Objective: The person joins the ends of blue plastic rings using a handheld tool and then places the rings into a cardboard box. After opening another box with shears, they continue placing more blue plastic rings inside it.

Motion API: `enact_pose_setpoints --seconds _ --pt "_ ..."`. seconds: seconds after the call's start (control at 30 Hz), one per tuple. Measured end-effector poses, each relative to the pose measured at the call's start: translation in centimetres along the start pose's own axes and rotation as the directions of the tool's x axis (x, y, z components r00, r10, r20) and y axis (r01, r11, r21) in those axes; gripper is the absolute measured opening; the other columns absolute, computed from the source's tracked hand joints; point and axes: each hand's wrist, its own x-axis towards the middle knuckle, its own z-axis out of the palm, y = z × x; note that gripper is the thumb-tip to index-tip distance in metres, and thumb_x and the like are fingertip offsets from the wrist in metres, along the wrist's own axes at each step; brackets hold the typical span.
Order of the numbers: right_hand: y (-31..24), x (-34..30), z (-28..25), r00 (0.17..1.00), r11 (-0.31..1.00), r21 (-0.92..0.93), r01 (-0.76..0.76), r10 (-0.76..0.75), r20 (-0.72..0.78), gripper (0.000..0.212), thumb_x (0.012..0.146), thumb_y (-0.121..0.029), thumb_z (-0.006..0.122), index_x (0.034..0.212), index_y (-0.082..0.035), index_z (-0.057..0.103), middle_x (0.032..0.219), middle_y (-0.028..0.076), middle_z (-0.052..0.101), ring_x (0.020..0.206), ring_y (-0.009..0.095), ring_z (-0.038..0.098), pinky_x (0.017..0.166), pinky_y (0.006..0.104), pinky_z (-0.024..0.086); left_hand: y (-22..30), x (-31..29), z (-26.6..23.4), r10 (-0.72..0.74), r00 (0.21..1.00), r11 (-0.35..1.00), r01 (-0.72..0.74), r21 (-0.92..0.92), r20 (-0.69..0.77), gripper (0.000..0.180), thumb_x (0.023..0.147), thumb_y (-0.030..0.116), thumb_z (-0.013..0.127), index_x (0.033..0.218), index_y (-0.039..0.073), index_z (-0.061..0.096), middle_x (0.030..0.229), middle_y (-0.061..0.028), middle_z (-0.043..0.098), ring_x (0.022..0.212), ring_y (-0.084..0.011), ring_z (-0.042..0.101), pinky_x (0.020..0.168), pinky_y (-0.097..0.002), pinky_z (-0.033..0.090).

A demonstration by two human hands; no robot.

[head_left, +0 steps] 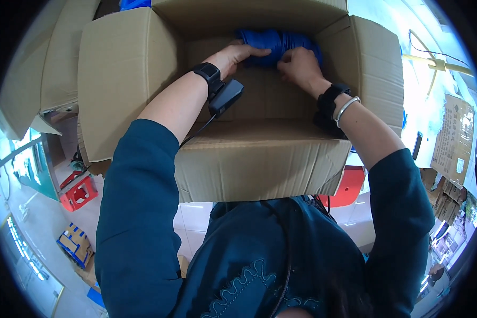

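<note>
An open cardboard box (pixel 257 167) stands right in front of me, its flaps folded outward. Inside, against the far wall, lies a shiny blue bundle (pixel 265 41) with ridges across it, perhaps several rolls or stacked pieces; its exact kind I cannot make out. My left hand (pixel 234 56) grips the bundle's left end, the thumb along its near side and the other fingers hidden behind. At the right part of the bundle, my right hand (pixel 303 68) is closed, fingertips bent against the blue surface. Both wrists wear black straps.
Another cardboard box (pixel 61 63) stands close on the left. A red plastic stool (pixel 79 191) is on the floor at the lower left, and another red stool (pixel 350 186) shows beneath the box's right side. Flattened cardboard (pixel 453 135) lies at the right.
</note>
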Motion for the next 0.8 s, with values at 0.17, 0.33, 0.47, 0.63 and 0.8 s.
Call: enact_pose_setpoints --seconds 0.17,0.33,0.47,0.63,0.8 --pt "-0.3 -0.9 0.6 0.990 0.987 -0.082 0.138 -0.139 -0.007 0.021 0.080 -0.019 0.064 0.091 -0.004 0.070 0.099 0.021 0.066 0.094 0.036 0.063 0.084 0.0418 0.051 -1.7 1.5 -1.2 -0.022 1.000 1.000 0.022 -0.012 0.018 0.063 0.072 0.026 0.082 0.125 0.007 0.054 0.122 -0.0079 0.059 0.112 -0.0211 0.056 0.097 -0.0355 0.043" --pt "0.8 -0.5 -0.3 0.976 0.951 -0.290 0.110 -0.158 -0.148 0.018 0.084 -0.016 0.063 0.085 0.001 0.069 0.067 0.014 0.067 0.065 0.024 0.068 0.067 0.0338 0.054 -1.4 2.6 -0.7 -0.042 0.996 0.990 0.031 0.139 0.073 0.089 0.065 0.034 0.085 0.135 0.002 0.040 0.136 -0.0158 0.045 0.129 -0.0280 0.037 0.106 -0.0410 0.029" --pt "0.4 -0.4 -0.6 0.995 0.930 -0.367 0.008 -0.044 -0.089 0.017 0.083 -0.016 0.064 0.087 -0.001 0.069 0.067 0.014 0.067 0.064 0.026 0.068 0.070 0.0362 0.054 -1.2 3.3 0.4 -0.017 1.000 0.988 0.018 0.154 -0.010 0.078 0.067 0.036 0.084 0.129 0.004 0.048 0.128 -0.0125 0.053 0.121 -0.0254 0.046 0.102 -0.0388 0.035" --pt "-0.2 -0.1 -1.9 0.991 0.909 -0.416 0.034 0.023 0.132 0.021 0.085 -0.020 0.062 0.096 -0.002 0.069 0.087 0.018 0.066 0.083 0.031 0.065 0.080 0.0393 0.052 -1.0 2.0 1.4 0.081 0.996 0.986 -0.073 0.152 -0.047 0.070 0.069 0.039 0.083 0.123 0.005 0.056 0.119 -0.0106 0.061 0.113 -0.0229 0.055 0.095 -0.0367 0.043" --pt "0.2 0.6 -0.6 0.948 0.845 -0.484 0.229 -0.080 0.309 0.028 0.087 -0.022 0.060 0.106 -0.003 0.066 0.113 0.020 0.062 0.106 0.036 0.059 0.091 0.0419 0.048 -0.8 3.0 0.0 0.004 0.996 0.978 0.015 0.210 -0.092 0.074 0.068 0.042 0.083 0.123 0.002 0.055 0.120 -0.0115 0.060 0.113 -0.0229 0.055 0.095 -0.0351 0.043"
